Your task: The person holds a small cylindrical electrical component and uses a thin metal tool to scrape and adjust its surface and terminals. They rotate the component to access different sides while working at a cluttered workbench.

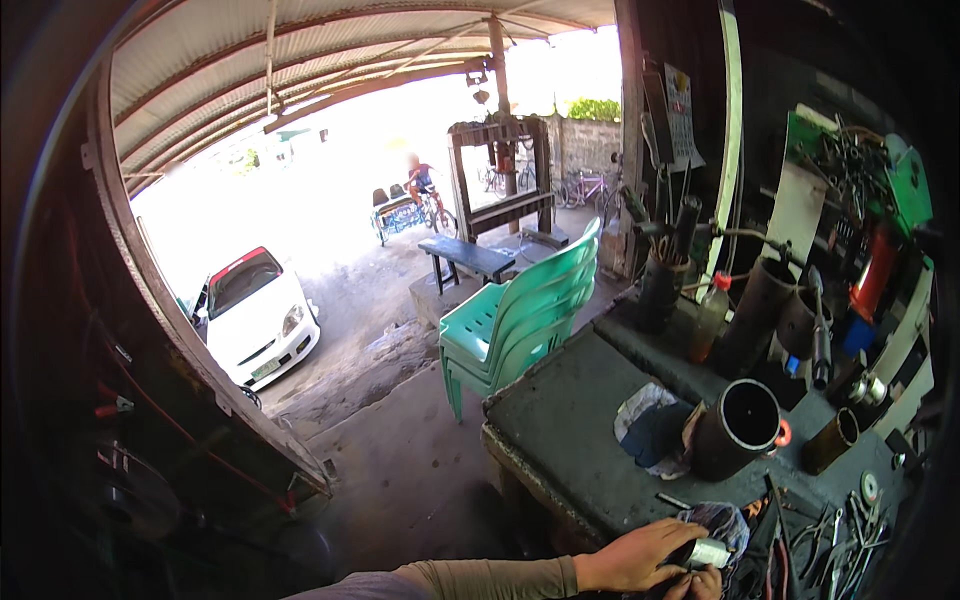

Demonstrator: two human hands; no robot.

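At the workbench's near edge, my left hand (632, 556) is closed around a small cylindrical part (710, 553) with a bright silvery end and a dark side. Just below it, the curled fingers of my right hand (704, 584) press against the same part; the rest of that hand is cut off by the lower edge. A crumpled plastic bag (722, 522) lies right beside the part. Pliers (778, 545) and several other hand tools (850, 545) are spread to the right of my hands.
On the dark workbench (560, 400) stand a wide metal pipe (740, 430), a smaller tube (832, 440), a bottle with a red cap (710, 318) and a rag (655, 430). Stacked green chairs (520, 310) stand beyond it. Outside are a white car (258, 320) and a person on a bicycle (425, 190).
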